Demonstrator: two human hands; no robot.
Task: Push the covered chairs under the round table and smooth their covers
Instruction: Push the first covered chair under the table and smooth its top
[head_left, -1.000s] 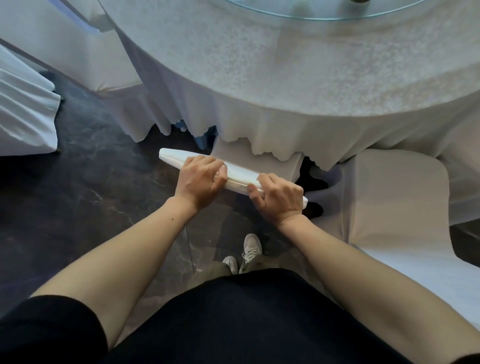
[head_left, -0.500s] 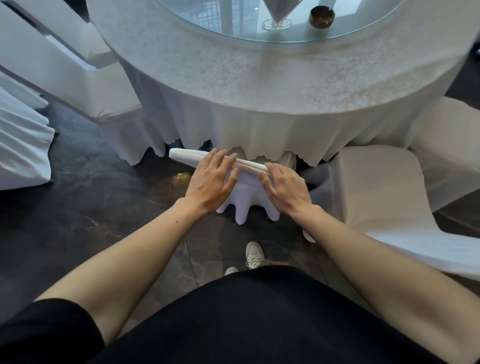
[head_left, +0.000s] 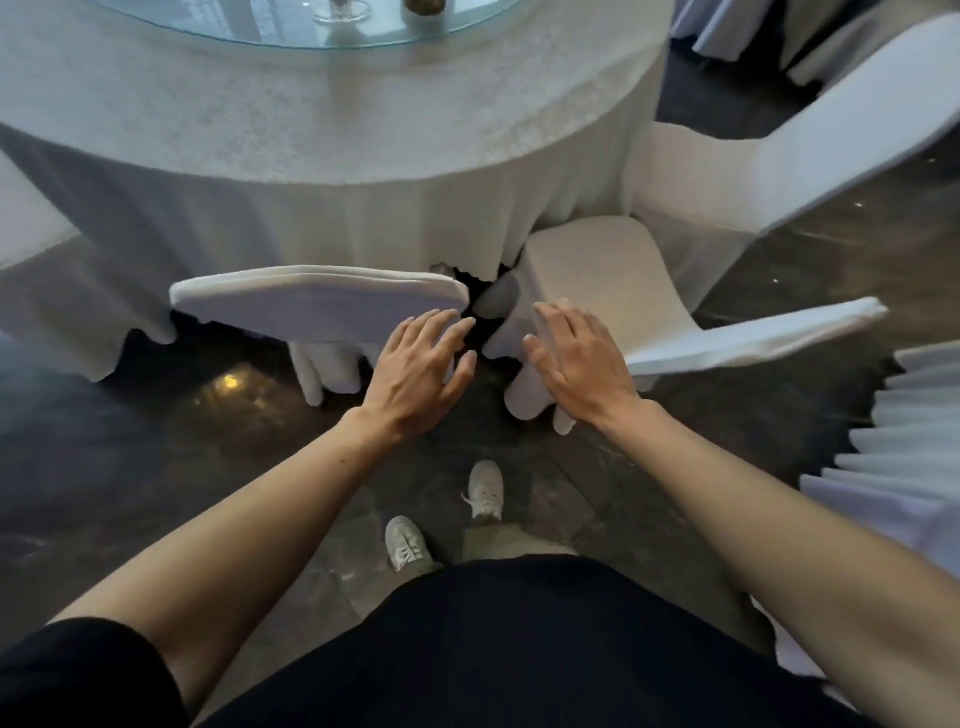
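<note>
The round table (head_left: 332, 130) fills the top, draped in a white cloth that hangs nearly to the floor. A white-covered chair (head_left: 311, 304) is tucked under it; only the top of its back and the skirt below show. My left hand (head_left: 421, 371) hovers with fingers spread at the right end of that chair back. My right hand (head_left: 574, 361) is spread flat over the near corner of a second covered chair (head_left: 597, 265), whose seat sticks out from under the cloth. Whether either hand touches the fabric is unclear.
A third covered chair (head_left: 831, 124) stands at the upper right, turned away from the table. A glass turntable (head_left: 291, 26) with small items sits on the table. Pleated white fabric (head_left: 914, 447) hangs at the right edge. My shoes (head_left: 485, 488) stand on the dark marbled floor.
Both hands have let go of the first chair's back and shifted right; the left hand is now at its right end, the right hand over the second chair. The view has swung right.
</note>
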